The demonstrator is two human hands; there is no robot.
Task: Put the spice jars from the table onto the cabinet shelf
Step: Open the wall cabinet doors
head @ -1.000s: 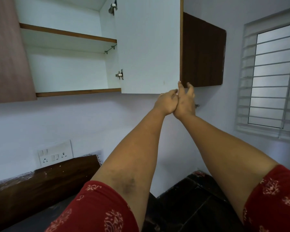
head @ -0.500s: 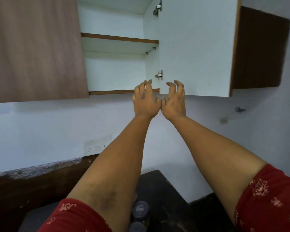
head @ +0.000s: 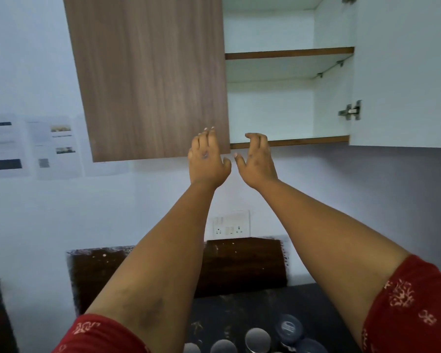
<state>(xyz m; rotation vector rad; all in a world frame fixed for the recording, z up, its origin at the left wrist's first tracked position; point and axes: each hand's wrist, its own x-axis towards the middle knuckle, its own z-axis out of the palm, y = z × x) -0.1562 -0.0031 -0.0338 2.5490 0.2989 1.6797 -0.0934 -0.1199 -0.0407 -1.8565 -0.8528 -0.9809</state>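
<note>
Hovering empty below the shelf (head: 289, 141), both hands (head: 233, 161) loosely curled; jars (head: 257, 338) below look rigid, slick, graspable around bodies.

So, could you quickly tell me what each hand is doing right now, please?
Left hand: open, fingers loosely bent, holding nothing.
Right hand: open, fingers loosely curled, holding nothing.

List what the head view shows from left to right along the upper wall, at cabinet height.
Papers on the wall → closed wooden cabinet door → open cabinet shelves → hinge → open white door.
</note>
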